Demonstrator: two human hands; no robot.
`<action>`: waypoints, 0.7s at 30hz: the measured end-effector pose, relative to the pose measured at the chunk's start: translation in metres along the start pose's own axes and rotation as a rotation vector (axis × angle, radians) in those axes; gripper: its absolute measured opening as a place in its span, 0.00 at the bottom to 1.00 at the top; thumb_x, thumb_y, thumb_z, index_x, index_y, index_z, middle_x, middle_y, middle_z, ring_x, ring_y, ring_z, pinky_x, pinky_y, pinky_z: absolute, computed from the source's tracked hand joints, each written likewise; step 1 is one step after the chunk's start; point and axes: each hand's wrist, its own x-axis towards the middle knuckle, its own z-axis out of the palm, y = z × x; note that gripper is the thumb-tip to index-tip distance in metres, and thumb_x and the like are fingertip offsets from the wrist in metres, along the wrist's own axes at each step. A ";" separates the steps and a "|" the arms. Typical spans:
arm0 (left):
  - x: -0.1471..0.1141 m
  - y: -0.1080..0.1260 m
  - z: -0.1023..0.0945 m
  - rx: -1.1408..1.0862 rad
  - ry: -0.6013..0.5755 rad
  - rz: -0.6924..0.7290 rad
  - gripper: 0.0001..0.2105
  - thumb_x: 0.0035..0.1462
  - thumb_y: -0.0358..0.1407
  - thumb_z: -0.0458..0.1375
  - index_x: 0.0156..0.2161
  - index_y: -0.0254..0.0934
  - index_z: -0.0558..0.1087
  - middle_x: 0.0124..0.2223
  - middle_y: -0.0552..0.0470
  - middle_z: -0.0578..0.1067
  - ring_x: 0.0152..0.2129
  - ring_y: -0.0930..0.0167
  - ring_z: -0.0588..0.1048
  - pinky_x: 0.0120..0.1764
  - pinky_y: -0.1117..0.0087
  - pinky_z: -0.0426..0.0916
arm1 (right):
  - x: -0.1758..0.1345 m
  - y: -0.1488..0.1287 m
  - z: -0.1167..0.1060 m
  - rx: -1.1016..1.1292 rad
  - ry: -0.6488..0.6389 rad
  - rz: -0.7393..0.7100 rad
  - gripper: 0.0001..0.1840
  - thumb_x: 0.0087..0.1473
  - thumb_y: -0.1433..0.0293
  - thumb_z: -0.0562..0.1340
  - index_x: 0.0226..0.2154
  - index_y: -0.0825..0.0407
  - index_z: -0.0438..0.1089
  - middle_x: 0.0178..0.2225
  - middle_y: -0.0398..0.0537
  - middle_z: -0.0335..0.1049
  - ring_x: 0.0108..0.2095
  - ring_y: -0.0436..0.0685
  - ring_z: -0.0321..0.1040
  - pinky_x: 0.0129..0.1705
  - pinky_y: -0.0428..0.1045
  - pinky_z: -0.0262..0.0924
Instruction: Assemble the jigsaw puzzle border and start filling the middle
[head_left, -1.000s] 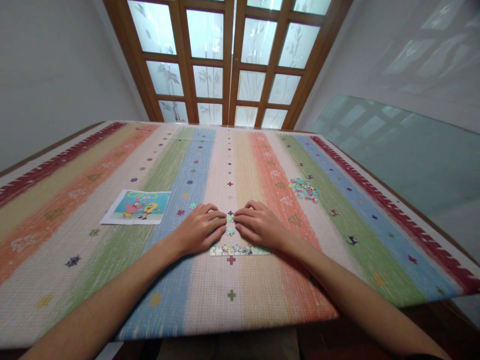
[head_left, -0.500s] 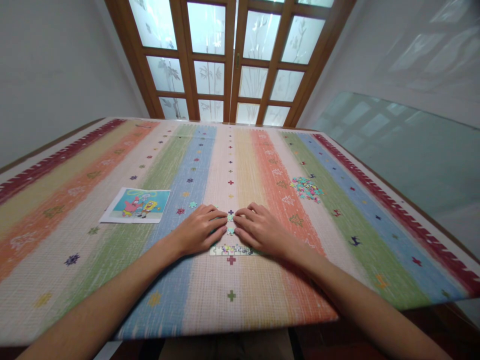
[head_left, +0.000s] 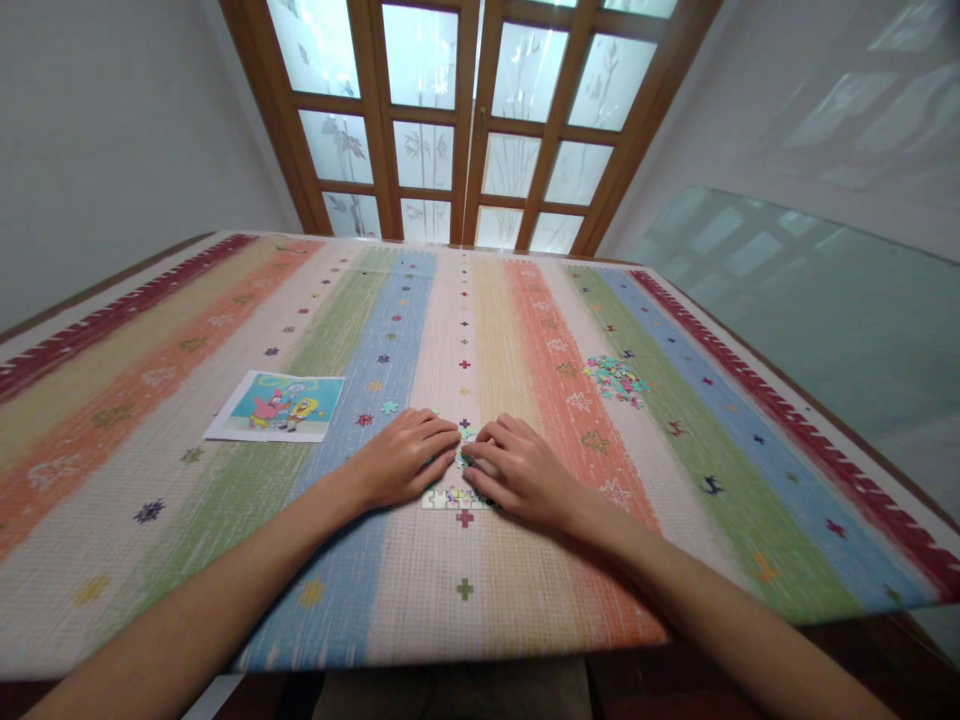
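Note:
Fingertips of both hands meet at small light-green jigsaw puzzle pieces [head_left: 466, 436] at the middle of the table. My left hand [head_left: 409, 458] is closed, thumb and fingers drawn together at the left side of these pieces. From the other side my right hand [head_left: 517, 465] pinches at them, its fingers curled; they hide much of the pieces. Just nearer to me lies a joined strip of puzzle pieces [head_left: 448, 499], its right end covered by my right hand. A loose teal puzzle piece [head_left: 388, 408] lies beyond my left hand.
A picture sheet with cartoon figures [head_left: 276, 408] lies flat at the left. Toward the right is a pile of loose puzzle pieces [head_left: 616, 380]. A striped cloth [head_left: 442, 620] covers the table, and a wooden door with glass panes [head_left: 460, 120] stands behind it.
My right hand has shifted slightly nearer to me, its fingers curling more, and covers more of the pieces between the hands. My left hand stays nearly in place. The camera view has shifted slightly.

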 end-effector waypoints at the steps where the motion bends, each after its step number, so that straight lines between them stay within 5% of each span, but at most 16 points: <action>1: 0.000 0.000 0.000 0.004 -0.004 -0.002 0.13 0.74 0.35 0.49 0.51 0.35 0.75 0.50 0.44 0.80 0.44 0.62 0.75 0.48 0.57 0.69 | 0.000 -0.002 0.002 0.004 -0.003 0.020 0.13 0.69 0.65 0.58 0.40 0.53 0.76 0.37 0.54 0.73 0.40 0.61 0.64 0.43 0.55 0.60; 21: 0.004 0.009 -0.005 -0.034 -0.123 -0.009 0.19 0.75 0.41 0.47 0.60 0.37 0.73 0.61 0.44 0.76 0.53 0.58 0.72 0.54 0.52 0.65 | -0.003 0.029 -0.008 0.107 -0.082 0.132 0.04 0.63 0.68 0.61 0.37 0.51 0.71 0.38 0.52 0.71 0.39 0.60 0.66 0.43 0.54 0.62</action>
